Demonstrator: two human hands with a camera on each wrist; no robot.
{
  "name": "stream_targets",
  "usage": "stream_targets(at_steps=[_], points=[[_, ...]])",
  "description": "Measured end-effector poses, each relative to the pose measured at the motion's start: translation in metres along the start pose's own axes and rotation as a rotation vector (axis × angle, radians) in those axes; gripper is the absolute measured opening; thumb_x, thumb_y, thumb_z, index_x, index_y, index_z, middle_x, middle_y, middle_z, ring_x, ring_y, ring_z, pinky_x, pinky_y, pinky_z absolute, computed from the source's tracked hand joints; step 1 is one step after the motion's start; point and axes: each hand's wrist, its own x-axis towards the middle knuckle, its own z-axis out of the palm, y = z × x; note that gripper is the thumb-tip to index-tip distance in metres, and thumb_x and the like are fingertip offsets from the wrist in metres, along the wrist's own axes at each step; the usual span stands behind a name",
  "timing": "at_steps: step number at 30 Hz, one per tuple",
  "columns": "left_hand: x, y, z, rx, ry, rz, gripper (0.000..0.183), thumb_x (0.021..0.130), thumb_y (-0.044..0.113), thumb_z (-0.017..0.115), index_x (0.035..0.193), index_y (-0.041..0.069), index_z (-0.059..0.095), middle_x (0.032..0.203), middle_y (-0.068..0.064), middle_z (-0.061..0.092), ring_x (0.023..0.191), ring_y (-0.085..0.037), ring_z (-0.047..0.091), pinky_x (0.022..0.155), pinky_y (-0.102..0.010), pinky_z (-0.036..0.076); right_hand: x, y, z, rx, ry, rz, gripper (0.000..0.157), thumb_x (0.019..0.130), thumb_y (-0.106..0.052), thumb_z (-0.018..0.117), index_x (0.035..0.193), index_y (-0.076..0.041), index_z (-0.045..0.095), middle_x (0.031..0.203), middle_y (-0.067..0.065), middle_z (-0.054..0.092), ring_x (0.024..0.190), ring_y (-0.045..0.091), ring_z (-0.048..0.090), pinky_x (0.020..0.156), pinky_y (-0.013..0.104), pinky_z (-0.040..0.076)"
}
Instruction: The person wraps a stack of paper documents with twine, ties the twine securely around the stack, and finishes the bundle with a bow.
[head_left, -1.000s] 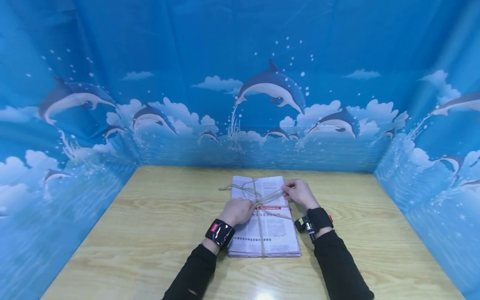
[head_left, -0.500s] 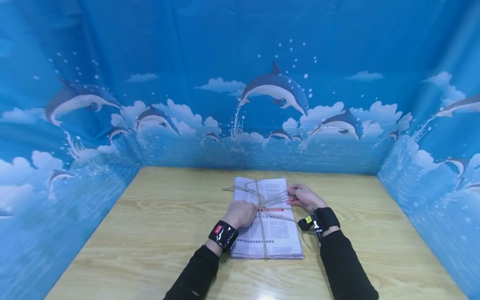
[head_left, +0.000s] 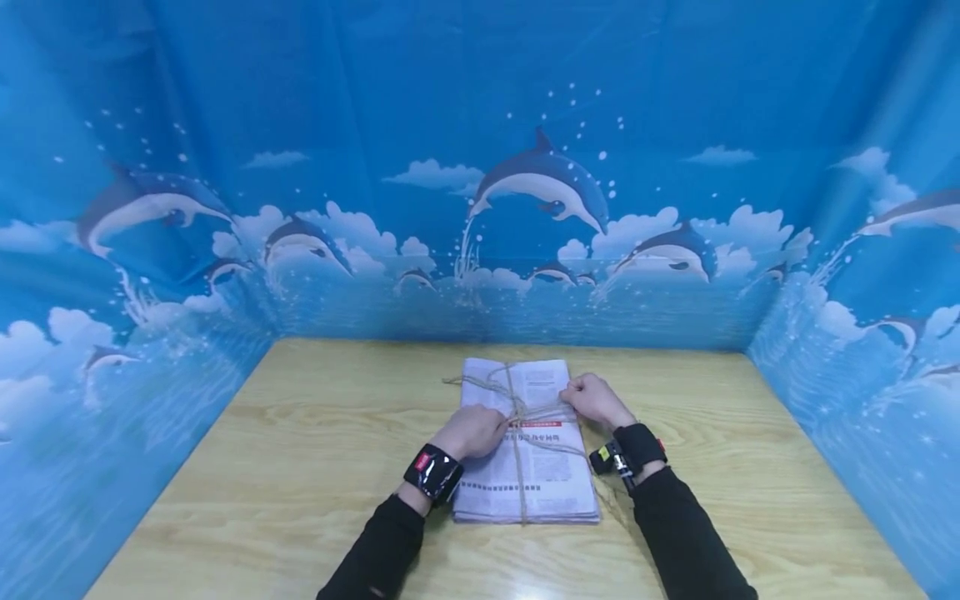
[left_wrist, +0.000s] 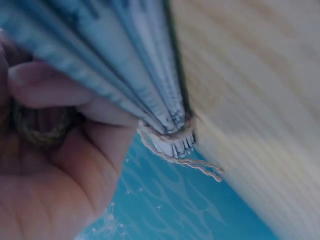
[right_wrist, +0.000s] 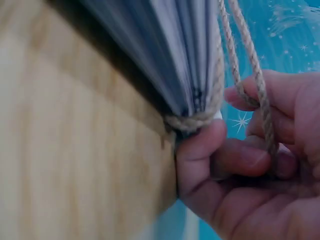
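Note:
A stack of newspapers [head_left: 555,483] lies on the table, tied crosswise with twine [head_left: 522,479] knotted near its upper middle. My left hand [head_left: 474,429] is over the stack's left side, its fingertips at the knot. In the left wrist view a loop of twine [left_wrist: 42,137] sits within its curled fingers. At the stack's right edge, my right hand [head_left: 600,400] grips twine strands running from the knot. The right wrist view shows those strands [right_wrist: 260,85] passing into the curled fingers of the right hand [right_wrist: 265,165], with one finger against the stack's edge.
The wooden table [head_left: 322,450] extends around the stack. A blue dolphin-print curtain [head_left: 375,208] stands along the table's back and sides. One loose twine end [head_left: 452,381] sticks out past the stack's left edge, and another [head_left: 615,500] trails at the right near the sleeve.
The right hand's fingers have curled in more tightly, and the strands it holds now run lower across the paper. The left hand stays at the knot. The head view has shifted slightly.

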Motion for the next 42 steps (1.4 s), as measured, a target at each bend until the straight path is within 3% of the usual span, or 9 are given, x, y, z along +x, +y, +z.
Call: stream_targets(at_steps=[3, 6, 10, 19, 22, 27, 33, 42], points=[[0.000, -0.002, -0.001, -0.006, 0.004, 0.052, 0.031, 0.103, 0.027, 0.047, 0.082, 0.015, 0.067, 0.082, -0.005, 0.069, 0.082, -0.024, 0.068, 0.077, -0.038, 0.053, 0.004, 0.002, -0.004, 0.062, 0.003, 0.037, 0.038, 0.092, -0.012, 0.053, 0.056, -0.014, 0.042, 0.050, -0.005, 0.039, 0.044, 0.010, 0.035, 0.046, 0.023, 0.028], [-0.001, -0.004, -0.004, -0.025, 0.002, 0.082, 0.028, 0.103, 0.026, 0.048, 0.091, 0.016, 0.070, 0.085, -0.004, 0.070, 0.084, -0.022, 0.068, 0.079, -0.037, 0.054, 0.008, 0.005, -0.010, 0.154, -0.015, 0.063, 0.036, 0.095, -0.009, 0.051, 0.059, -0.012, 0.044, 0.054, -0.004, 0.041, 0.047, 0.009, 0.043, 0.048, 0.022, 0.036], [-0.001, -0.006, -0.007, -0.055, -0.007, 0.116, 0.025, 0.102, 0.025, 0.050, 0.087, 0.018, 0.069, 0.079, 0.001, 0.066, 0.079, -0.017, 0.065, 0.077, -0.034, 0.053, 0.013, 0.007, -0.013, 0.259, -0.044, 0.099, 0.032, 0.098, -0.007, 0.049, 0.065, -0.007, 0.052, 0.063, -0.003, 0.046, 0.052, 0.008, 0.054, 0.053, 0.021, 0.048], [-0.001, -0.009, -0.004, -0.087, -0.004, 0.181, 0.025, 0.103, 0.024, 0.050, 0.085, 0.019, 0.068, 0.072, 0.004, 0.060, 0.069, -0.011, 0.058, 0.069, -0.029, 0.050, 0.013, 0.006, -0.014, 0.382, -0.018, 0.157, 0.023, 0.097, -0.005, 0.049, 0.076, 0.001, 0.056, 0.067, -0.002, 0.042, 0.052, 0.007, 0.055, 0.056, 0.020, 0.055], [-0.002, -0.009, -0.004, -0.106, -0.011, 0.176, 0.023, 0.102, 0.023, 0.051, 0.089, 0.019, 0.069, 0.073, 0.003, 0.061, 0.067, -0.011, 0.056, 0.067, -0.028, 0.049, 0.011, 0.006, -0.014, 0.389, -0.019, 0.150, 0.026, 0.098, -0.006, 0.050, 0.073, 0.000, 0.052, 0.062, -0.004, 0.039, 0.051, 0.007, 0.054, 0.057, 0.021, 0.055], [-0.006, -0.009, -0.003, -0.115, -0.014, 0.166, 0.022, 0.102, 0.022, 0.051, 0.101, 0.015, 0.073, 0.080, 0.000, 0.067, 0.069, -0.011, 0.057, 0.069, -0.028, 0.050, 0.006, 0.009, -0.010, 0.382, -0.010, 0.129, 0.029, 0.100, -0.012, 0.052, 0.073, -0.001, 0.052, 0.069, -0.001, 0.045, 0.054, 0.008, 0.056, 0.060, 0.022, 0.056], [-0.008, -0.010, -0.003, -0.140, -0.007, 0.141, 0.024, 0.102, 0.023, 0.050, 0.102, 0.013, 0.073, 0.083, 0.000, 0.068, 0.073, -0.012, 0.060, 0.073, -0.031, 0.051, 0.002, 0.009, -0.006, 0.354, 0.007, 0.123, 0.031, 0.101, -0.013, 0.051, 0.071, -0.004, 0.049, 0.074, 0.002, 0.047, 0.057, 0.010, 0.056, 0.061, 0.022, 0.055], [-0.008, -0.020, -0.004, -0.330, -0.029, 0.028, 0.029, 0.102, 0.029, 0.052, 0.084, 0.012, 0.068, 0.064, 0.006, 0.048, 0.059, -0.009, 0.047, 0.060, -0.025, 0.043, 0.000, 0.005, 0.000, 0.353, 0.001, 0.075, 0.037, 0.105, -0.021, 0.044, 0.076, -0.001, 0.053, 0.072, 0.001, 0.048, 0.058, 0.010, 0.055, 0.061, 0.024, 0.054]])
